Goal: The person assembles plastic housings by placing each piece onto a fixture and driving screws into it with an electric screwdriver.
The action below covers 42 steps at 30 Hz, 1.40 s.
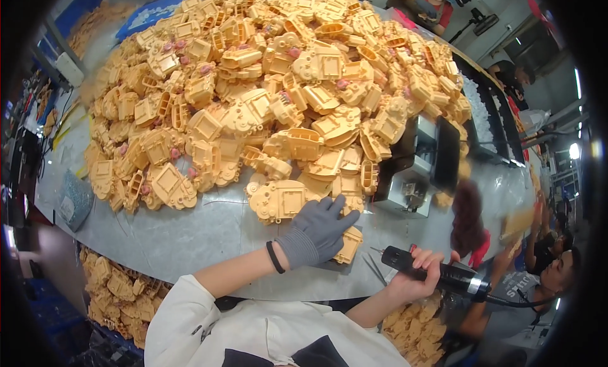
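Observation:
My left hand (315, 233), in a grey glove with a black band at the wrist, reaches over the near edge of a pile of yellow-orange plastic housings (304, 142). Its fingers are spread, with the tips against the nearest parts; whether they press on one is hard to tell. Beside the thumb, one housing (348, 245) sits on a small dark block near the table's front edge. Bare and closed, my right hand (415, 277) grips a black electric screwdriver (437, 273). The tool's thin bit points left toward that housing, apart from it, and a cable trails off right.
Tweezers (375, 269) lie near the screwdriver tip. A black-and-metal box-like device (411, 177) stands right of the pile on the grey table (183, 240). More housings fill a bin (117, 294) below left. A clear bag (73, 199) lies at left. Co-workers are at right.

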### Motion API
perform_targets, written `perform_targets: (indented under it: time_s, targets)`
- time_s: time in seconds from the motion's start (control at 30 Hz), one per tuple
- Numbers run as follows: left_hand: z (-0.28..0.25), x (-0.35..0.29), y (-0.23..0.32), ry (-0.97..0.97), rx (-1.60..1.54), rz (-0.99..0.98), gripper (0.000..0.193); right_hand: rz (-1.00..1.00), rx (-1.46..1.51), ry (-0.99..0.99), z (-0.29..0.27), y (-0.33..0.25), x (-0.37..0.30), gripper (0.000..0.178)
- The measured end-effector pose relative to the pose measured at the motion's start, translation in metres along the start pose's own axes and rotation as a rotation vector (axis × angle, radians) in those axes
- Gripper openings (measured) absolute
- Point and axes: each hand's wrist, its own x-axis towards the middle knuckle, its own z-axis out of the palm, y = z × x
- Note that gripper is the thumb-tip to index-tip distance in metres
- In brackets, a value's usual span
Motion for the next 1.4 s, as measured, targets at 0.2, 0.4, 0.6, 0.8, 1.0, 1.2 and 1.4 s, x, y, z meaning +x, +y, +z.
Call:
perform_targets:
  time_s: [0.2, 0.4, 0.6, 0.8, 1.0, 1.2, 1.4]
  targets:
    - [0.007, -0.018, 0.000, 0.151, 0.008, 0.181, 0.061, 0.038, 0.002, -0.003, -0.006, 0.007, 0.001, 0.049]
    - [0.001, -0.023, 0.004, -0.061, -0.094, 0.159, 0.077, 0.045, 0.026, -0.025, -0.004, 0.009, 0.002, 0.050]
    - [0.014, -0.035, 0.000, 0.081, -0.099, 0.162, 0.069, 0.048, 0.035, -0.059, -0.005, 0.013, -0.001, 0.048]
    - [0.034, -0.052, -0.019, 0.351, -0.371, 0.273, 0.069, 0.060, 0.053, -0.032, -0.006, 0.008, 0.004, 0.047]
    - [0.006, -0.045, -0.034, 0.124, -0.389, 0.294, 0.071, 0.079, 0.103, -0.125, -0.006, 0.008, 0.004, 0.047]
    - [0.041, -0.055, -0.018, 0.431, -0.331, 0.220, 0.066, 0.037, 0.116, -0.146, -0.007, 0.004, 0.019, 0.049]
    - [0.042, -0.051, -0.010, 0.374, -0.366, 0.134, 0.067, -0.131, -0.082, -0.129, 0.010, 0.020, 0.082, 0.043]
